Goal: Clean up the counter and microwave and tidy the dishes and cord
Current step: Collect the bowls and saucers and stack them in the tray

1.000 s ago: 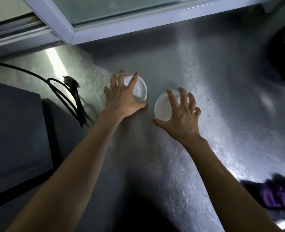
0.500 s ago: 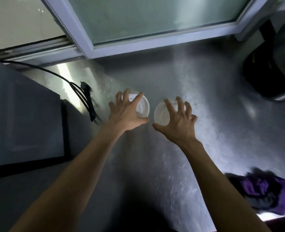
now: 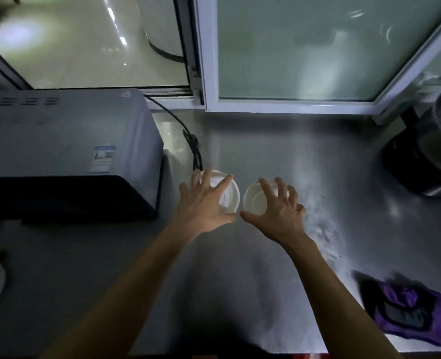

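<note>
**Gripping 2 white bowls side by side on the steel counter**

Spread fingers of the left hand (image 3: pixel 203 203) curl over the rim of the left bowl (image 3: pixel 228 195), thumb at its near edge, so the hand is clasped on it. The right hand (image 3: pixel 276 216) does likewise on the right bowl (image 3: pixel 255 199), fingers arched across the top and thumb tucked at the near side. Both bowls look upright and sit just beside each other, nearly touching, in the middle of the counter (image 3: pixel 266 151); whether they rest on it or are lifted slightly cannot be told.

Left of the bowls stands the microwave (image 3: pixel 66 141), with its black cord (image 3: pixel 192 141) running from behind it down to a bundle just behind the left bowl. A purple cloth (image 3: pixel 408 309) lies crumpled near the front right edge. At the far right stands a metal kettle (image 3: pixel 432 151). Sliding windows (image 3: pixel 305 47) back the counter.
</note>
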`<state>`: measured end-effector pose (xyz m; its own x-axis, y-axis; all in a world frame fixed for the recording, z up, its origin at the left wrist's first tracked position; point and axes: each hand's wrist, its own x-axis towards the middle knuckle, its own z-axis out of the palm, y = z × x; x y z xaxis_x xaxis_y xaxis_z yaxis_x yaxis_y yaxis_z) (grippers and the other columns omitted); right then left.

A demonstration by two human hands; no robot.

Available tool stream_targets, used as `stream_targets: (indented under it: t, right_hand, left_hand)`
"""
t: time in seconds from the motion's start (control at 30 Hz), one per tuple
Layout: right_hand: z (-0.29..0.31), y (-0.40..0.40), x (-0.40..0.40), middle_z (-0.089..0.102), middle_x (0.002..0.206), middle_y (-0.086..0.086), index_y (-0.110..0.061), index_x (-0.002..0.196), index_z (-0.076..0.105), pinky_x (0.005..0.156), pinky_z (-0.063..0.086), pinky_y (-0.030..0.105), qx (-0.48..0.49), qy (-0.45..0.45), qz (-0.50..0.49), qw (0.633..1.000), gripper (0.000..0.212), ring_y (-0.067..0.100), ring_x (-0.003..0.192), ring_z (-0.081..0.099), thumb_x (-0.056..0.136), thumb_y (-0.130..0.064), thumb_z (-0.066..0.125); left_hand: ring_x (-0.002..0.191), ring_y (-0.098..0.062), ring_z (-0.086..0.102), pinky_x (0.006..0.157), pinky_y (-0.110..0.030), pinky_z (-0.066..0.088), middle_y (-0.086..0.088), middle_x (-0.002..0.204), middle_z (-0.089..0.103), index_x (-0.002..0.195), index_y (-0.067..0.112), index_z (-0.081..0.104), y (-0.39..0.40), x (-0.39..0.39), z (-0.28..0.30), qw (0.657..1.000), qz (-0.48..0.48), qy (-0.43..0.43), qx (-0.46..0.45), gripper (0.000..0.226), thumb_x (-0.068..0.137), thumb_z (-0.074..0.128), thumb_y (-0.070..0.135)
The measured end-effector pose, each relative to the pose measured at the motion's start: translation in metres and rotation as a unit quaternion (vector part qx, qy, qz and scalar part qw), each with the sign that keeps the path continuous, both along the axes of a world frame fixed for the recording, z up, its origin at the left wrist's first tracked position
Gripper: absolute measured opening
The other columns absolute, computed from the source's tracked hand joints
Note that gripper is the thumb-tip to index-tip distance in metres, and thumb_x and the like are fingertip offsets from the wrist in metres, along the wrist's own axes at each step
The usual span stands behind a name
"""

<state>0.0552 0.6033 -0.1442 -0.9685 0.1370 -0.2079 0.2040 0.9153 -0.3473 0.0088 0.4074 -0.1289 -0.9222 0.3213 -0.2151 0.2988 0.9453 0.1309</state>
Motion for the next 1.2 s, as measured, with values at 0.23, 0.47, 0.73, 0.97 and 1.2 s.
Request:
stream_targets:
  t: [0.23, 0.47, 0.73, 0.97, 1.2]
  right_hand:
    - [0.01, -0.087, 0.049, 0.008, 0.162, -0.004, -0.047, 0.151, 0.014, 0.109, 0.027, 0.06, 0.008, -0.028, 0.053, 0.998, 0.101, 0.032, 0.146, 0.011, 0.069, -0.08, 0.063]
    - [0.013, -0.211, 0.114, 0.006, 0.162, -0.004, -0.047, 0.151, 0.013, 0.108, 0.028, 0.061, 0.014, -0.038, 0.15, 0.988, 0.101, 0.031, 0.147, 0.009, 0.069, -0.081, 0.061]
    - [0.015, -0.351, 0.172, 0.006, 0.163, -0.003, -0.049, 0.149, 0.011, 0.109, 0.027, 0.062, 0.023, -0.039, 0.291, 0.956, 0.101, 0.032, 0.147, 0.008, 0.066, -0.086, 0.054]
    - [0.017, -0.452, 0.2, 0.004, 0.164, -0.005, -0.048, 0.152, 0.01, 0.112, 0.025, 0.061, 0.025, -0.04, 0.405, 0.913, 0.104, 0.031, 0.148, 0.007, 0.067, -0.085, 0.058]
    - [0.008, -0.547, 0.206, 0.001, 0.166, -0.004, -0.047, 0.153, 0.009, 0.112, 0.022, 0.062, 0.03, -0.054, 0.475, 0.878, 0.105, 0.03, 0.15, 0.001, 0.068, -0.085, 0.057]
  left_hand:
    - [0.146, -0.032, 0.008, 0.11, -0.056, 0.026, -0.002, 0.159, 0.008, 0.152, 0.049, 0.012, -0.099, 0.082, 0.006, 0.997, 0.063, -0.002, 0.037, 0.103, 0.067, 0.064, 0.074]
    - [0.146, -0.031, 0.003, 0.111, -0.06, 0.023, 0.0, 0.161, -0.001, 0.152, 0.049, 0.007, -0.224, 0.177, 0.005, 0.984, 0.163, -0.024, 0.062, 0.101, 0.068, 0.057, 0.077]
    - [0.148, -0.034, 0.0, 0.114, -0.06, 0.017, -0.003, 0.161, -0.003, 0.152, 0.048, 0.004, -0.367, 0.292, 0.009, 0.95, 0.304, -0.029, 0.065, 0.102, 0.072, 0.058, 0.079]
    - [0.144, -0.033, 0.009, 0.11, -0.058, 0.025, -0.003, 0.159, 0.004, 0.152, 0.046, 0.012, -0.449, 0.362, -0.003, 0.904, 0.421, -0.02, 0.069, 0.104, 0.065, 0.056, 0.084]
    - [0.147, -0.031, 0.001, 0.113, -0.058, 0.023, -0.001, 0.161, -0.001, 0.151, 0.049, 0.012, -0.511, 0.397, -0.014, 0.858, 0.504, -0.031, 0.089, 0.105, 0.063, 0.056, 0.087]
